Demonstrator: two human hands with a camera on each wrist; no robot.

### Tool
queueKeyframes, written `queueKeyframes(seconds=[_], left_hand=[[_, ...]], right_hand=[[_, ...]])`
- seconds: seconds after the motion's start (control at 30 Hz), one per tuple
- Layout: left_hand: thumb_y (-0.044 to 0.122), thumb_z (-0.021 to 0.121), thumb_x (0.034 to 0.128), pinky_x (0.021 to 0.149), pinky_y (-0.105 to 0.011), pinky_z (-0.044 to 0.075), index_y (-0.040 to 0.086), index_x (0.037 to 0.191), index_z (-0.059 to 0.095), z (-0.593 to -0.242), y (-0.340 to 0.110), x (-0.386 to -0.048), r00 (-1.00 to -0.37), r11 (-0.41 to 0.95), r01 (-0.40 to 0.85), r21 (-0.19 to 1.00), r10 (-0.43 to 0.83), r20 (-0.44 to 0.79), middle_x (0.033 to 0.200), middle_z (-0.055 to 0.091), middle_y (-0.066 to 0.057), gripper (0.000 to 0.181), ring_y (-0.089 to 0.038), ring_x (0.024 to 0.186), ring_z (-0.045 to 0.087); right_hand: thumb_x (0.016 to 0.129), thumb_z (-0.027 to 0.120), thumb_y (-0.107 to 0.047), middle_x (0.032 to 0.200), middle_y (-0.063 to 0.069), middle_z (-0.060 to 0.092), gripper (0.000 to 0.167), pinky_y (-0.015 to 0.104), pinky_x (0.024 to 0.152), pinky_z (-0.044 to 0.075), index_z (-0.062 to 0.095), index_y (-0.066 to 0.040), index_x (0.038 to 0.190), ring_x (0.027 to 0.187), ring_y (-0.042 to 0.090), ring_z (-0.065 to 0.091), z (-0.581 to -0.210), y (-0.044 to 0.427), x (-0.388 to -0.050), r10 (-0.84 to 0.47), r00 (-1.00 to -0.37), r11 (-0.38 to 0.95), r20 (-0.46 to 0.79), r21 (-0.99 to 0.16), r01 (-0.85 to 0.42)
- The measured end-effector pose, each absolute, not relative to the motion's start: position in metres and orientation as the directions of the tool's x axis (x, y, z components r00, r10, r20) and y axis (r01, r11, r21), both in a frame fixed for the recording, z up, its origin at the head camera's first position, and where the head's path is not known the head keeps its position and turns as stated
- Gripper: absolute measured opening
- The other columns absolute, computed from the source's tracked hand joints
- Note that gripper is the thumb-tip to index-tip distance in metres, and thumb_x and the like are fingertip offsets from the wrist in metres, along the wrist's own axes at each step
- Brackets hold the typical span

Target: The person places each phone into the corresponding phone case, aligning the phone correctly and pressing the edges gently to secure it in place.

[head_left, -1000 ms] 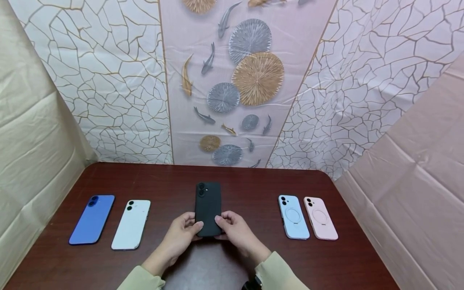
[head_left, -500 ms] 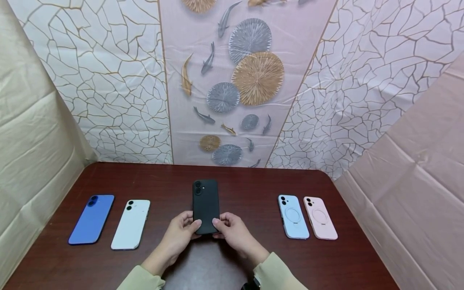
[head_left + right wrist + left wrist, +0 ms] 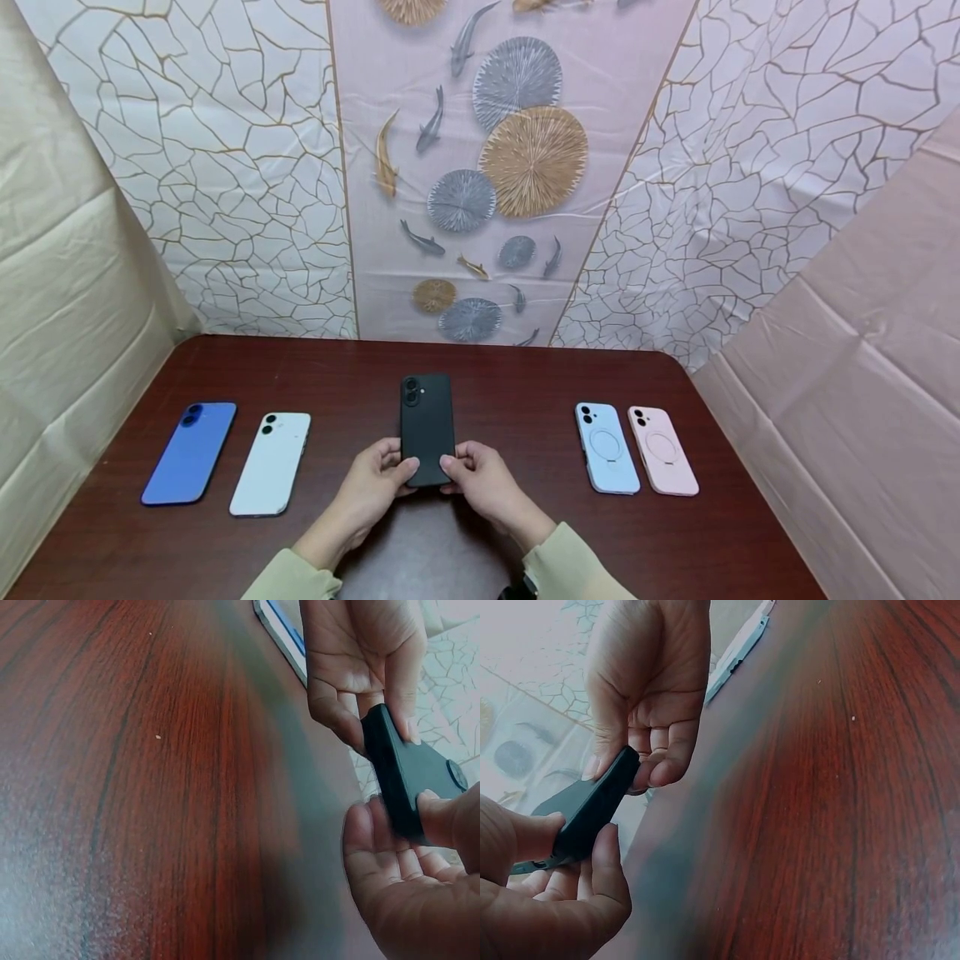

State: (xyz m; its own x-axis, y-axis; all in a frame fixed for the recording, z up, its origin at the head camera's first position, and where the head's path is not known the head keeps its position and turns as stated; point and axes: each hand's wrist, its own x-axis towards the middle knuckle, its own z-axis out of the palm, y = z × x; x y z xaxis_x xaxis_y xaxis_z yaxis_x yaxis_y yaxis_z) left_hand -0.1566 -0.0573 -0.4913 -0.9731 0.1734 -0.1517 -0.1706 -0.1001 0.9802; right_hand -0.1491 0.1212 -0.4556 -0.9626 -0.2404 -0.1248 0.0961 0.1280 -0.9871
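Observation:
A black phone [image 3: 427, 425], its twin camera lenses at the upper left of its back, is held between both hands at the middle of the table. My left hand [image 3: 372, 483] grips its lower left corner, thumb on the back and fingers behind. On the lower right corner, my right hand [image 3: 489, 483] pinches it the same way. Both wrist views show the black phone [image 3: 592, 806] raised off the tabletop and tilted, its bottom edge facing me. Whether it wears a case I cannot tell. The side facing away from me is hidden in the head view.
On the left of the brown table [image 3: 337, 375] lie a blue phone [image 3: 190, 454] and a white phone [image 3: 270, 465]. A light blue phone [image 3: 607, 450] and a pink phone [image 3: 663, 452], each with a ring on the back, lie at the right. A patterned curtain [image 3: 465, 167] hangs behind.
Over the last second the black phone has shifted slightly left and up in the head view, then a little down again. Both hands keep their hold. The other phones stay put.

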Motion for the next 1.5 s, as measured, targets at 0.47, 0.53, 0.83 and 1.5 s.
queueKeyframes(seconds=[0.47, 0.53, 0.83, 1.5], left_hand=[[0.004, 0.061, 0.0939, 0.075, -0.038, 0.056, -0.010, 0.122, 0.047, -0.492, -0.062, -0.157, -0.970, -0.124, -0.188, 0.974, 0.179, -0.164, 0.106, 0.062, -0.020, 0.034, -0.023, 0.091, 0.065], [0.005, 0.062, 0.0941, 0.075, -0.038, 0.055, -0.009, 0.123, 0.048, -0.490, -0.063, -0.156, -0.967, -0.125, -0.194, 0.973, 0.189, -0.169, 0.106, 0.062, -0.020, 0.035, -0.024, 0.092, 0.065], [0.009, 0.062, 0.0946, 0.080, -0.040, 0.055, -0.007, 0.122, 0.050, -0.486, -0.063, -0.153, -0.909, -0.051, -0.197, 0.979, 0.383, -0.163, 0.108, 0.064, -0.015, 0.034, -0.024, 0.096, 0.066], [0.006, 0.072, 0.0862, 0.064, -0.037, 0.051, -0.001, 0.123, 0.050, -0.486, -0.061, -0.149, -0.870, 0.057, -0.138, 0.989, 0.469, -0.149, 0.095, 0.065, -0.011, 0.044, -0.029, 0.086, 0.065]], right_hand=[[0.096, 0.060, -0.009, 0.091, 0.016, 0.069, 0.020, 0.043, 0.073, 0.056, 0.057, 0.009, 0.106, 0.079, 0.022, 0.067, -0.486, 0.126, -0.163, -0.253, -0.953, 0.092, -0.165, -0.985, 0.146], [0.097, 0.060, -0.013, 0.092, 0.014, 0.069, 0.024, 0.041, 0.073, 0.057, 0.056, 0.008, 0.109, 0.080, 0.020, 0.066, -0.485, 0.127, -0.164, -0.260, -0.949, 0.076, -0.177, -0.984, 0.163], [0.101, 0.054, -0.025, 0.100, 0.013, 0.069, 0.031, 0.039, 0.071, 0.057, 0.054, 0.002, 0.116, 0.087, 0.024, 0.068, -0.477, 0.132, -0.167, -0.195, -0.955, 0.037, -0.225, -0.974, 0.222], [0.100, 0.055, -0.028, 0.095, 0.010, 0.070, 0.030, 0.030, 0.071, 0.053, 0.059, 0.000, 0.112, 0.083, 0.018, 0.066, -0.477, 0.133, -0.167, -0.149, -0.969, 0.098, -0.198, -0.978, 0.185]])
